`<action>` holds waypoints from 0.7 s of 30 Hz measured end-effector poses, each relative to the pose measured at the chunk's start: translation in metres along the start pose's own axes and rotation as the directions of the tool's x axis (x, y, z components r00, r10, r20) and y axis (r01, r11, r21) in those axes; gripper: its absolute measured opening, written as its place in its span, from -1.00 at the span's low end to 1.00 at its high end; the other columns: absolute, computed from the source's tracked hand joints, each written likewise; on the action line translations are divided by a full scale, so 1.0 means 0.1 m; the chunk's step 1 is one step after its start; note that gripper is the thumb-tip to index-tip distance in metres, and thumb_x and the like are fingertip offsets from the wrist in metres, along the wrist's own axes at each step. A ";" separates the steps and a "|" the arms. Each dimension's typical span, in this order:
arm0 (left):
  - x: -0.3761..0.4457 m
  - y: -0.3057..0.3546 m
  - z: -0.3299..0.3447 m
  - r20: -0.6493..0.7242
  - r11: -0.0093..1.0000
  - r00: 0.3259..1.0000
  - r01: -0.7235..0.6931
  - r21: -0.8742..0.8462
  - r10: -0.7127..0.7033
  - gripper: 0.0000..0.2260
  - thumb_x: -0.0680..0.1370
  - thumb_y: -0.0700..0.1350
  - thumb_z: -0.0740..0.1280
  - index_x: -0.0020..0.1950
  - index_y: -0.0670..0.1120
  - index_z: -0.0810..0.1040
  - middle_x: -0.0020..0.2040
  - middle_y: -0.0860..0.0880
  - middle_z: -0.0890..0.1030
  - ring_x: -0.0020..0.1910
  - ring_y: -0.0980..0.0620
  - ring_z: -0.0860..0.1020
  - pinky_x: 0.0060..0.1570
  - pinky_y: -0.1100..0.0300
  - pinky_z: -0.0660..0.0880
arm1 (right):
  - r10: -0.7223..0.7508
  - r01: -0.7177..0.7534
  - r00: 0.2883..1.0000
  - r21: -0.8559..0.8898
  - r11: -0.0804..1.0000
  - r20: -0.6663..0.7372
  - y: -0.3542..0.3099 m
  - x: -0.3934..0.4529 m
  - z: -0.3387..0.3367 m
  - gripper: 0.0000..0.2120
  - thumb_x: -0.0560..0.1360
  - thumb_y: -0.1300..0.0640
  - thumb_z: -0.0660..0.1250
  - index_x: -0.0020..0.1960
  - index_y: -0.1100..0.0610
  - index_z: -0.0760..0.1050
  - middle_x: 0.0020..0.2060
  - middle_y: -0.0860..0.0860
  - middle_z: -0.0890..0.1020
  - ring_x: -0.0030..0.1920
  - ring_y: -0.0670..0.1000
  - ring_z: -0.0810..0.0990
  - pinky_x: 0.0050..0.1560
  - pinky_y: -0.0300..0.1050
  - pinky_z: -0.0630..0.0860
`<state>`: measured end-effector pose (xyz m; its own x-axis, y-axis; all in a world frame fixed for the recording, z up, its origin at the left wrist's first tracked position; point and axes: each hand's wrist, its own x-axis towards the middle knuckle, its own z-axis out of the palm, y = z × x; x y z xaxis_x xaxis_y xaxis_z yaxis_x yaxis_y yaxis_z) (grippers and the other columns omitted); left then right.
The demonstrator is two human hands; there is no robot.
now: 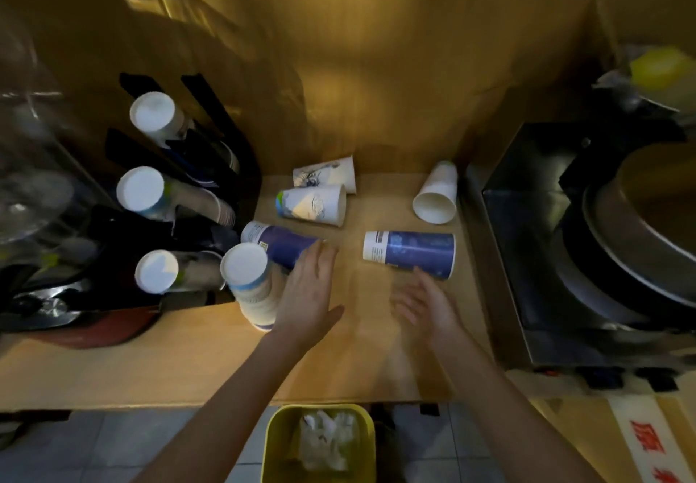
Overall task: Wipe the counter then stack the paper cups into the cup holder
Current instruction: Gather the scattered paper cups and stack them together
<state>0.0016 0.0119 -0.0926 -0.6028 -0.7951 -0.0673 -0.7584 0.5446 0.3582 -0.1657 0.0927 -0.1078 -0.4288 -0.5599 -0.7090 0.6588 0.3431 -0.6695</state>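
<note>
A yellow bin [318, 445] stood on the tiled floor at the bottom of the view, just below the front edge of the bench [150, 362], with crumpled white paper inside it. Both bare forearms reached up from either side of the bin and over the wooden bench.

The left hand [310, 290] was open, fingers spread, and held nothing; its fingertips lay against the wide end of a blue cup [280, 243] that lay on its side. Just to the left of that hand stood a stack of inverted cups [252, 286], base up, near the corner of the black cup holder [211, 166]. The holder stood at the left of the bench, and three of its slots each held a stack of cups with white bases facing the camera.

The right hand [427, 303] was open too, fingers loosely curled, empty, just below a second blue cup [410, 252] lying on its side; whether it touched that cup could not be told.

Farther back, two white printed cups [312, 203] lay on their sides one behind the other near the wall. A plain white cup [437, 196] lay tipped, its mouth toward the camera, close to a dark metal machine [565, 237] at the right.
</note>
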 end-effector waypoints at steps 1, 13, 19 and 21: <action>0.07 -0.01 0.04 0.039 0.998 0.999 0.009 0.068 -0.012 -0.15 0.39 -0.10 0.44 0.49 -0.06 -0.06 0.53 -0.14 0.00 0.51 -0.12 0.00 0.45 0.02 0.09 | 0.057 -0.057 0.998 0.044 0.997 0.003 -0.03 0.07 0.00 -0.77 0.46 0.00 0.34 -0.04 0.16 0.49 -0.10 0.12 0.57 -0.10 0.06 0.57 -0.02 -0.04 0.53; 0.52 -0.25 0.30 0.114 0.876 0.993 -0.025 0.482 -0.035 -0.21 0.42 -0.37 0.28 0.48 -0.09 -0.12 0.54 -0.20 -0.07 0.52 -0.17 -0.04 0.44 -0.11 0.11 | 0.203 -0.178 0.979 0.402 0.898 -0.020 -0.36 0.70 0.13 -0.65 0.40 -0.09 0.38 -0.04 0.16 0.43 -0.13 0.12 0.57 0.06 0.13 0.56 0.28 0.04 0.40; 0.59 -0.29 0.33 0.159 0.830 0.987 -0.075 0.553 -0.016 -0.22 0.43 -0.35 0.28 0.47 -0.14 -0.16 0.53 -0.23 -0.01 0.51 -0.19 -0.01 0.41 -0.11 0.15 | 0.193 -0.067 0.959 0.498 0.865 -0.205 -0.39 0.80 0.14 -0.35 0.26 0.01 0.53 0.27 0.09 0.35 0.18 0.13 0.56 0.09 0.16 0.59 0.18 0.15 0.52; 0.64 -0.29 0.31 0.158 0.808 0.987 -0.092 0.582 -0.002 -0.26 0.45 -0.34 0.27 0.47 -0.15 -0.13 0.51 -0.23 0.06 0.50 -0.19 0.05 0.39 -0.10 0.19 | 0.130 0.006 0.962 0.496 0.868 -0.240 -0.40 0.79 0.12 -0.36 0.25 0.07 0.54 0.25 0.11 0.35 0.16 0.13 0.56 0.10 0.17 0.59 0.17 0.16 0.54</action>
<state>-0.0227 -0.0463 -0.1364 -0.6328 -0.7439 -0.2147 -0.7021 0.6682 -0.2460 -0.2186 0.0258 -0.1341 -0.4749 -0.3134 -0.8224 0.8761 -0.0794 -0.4756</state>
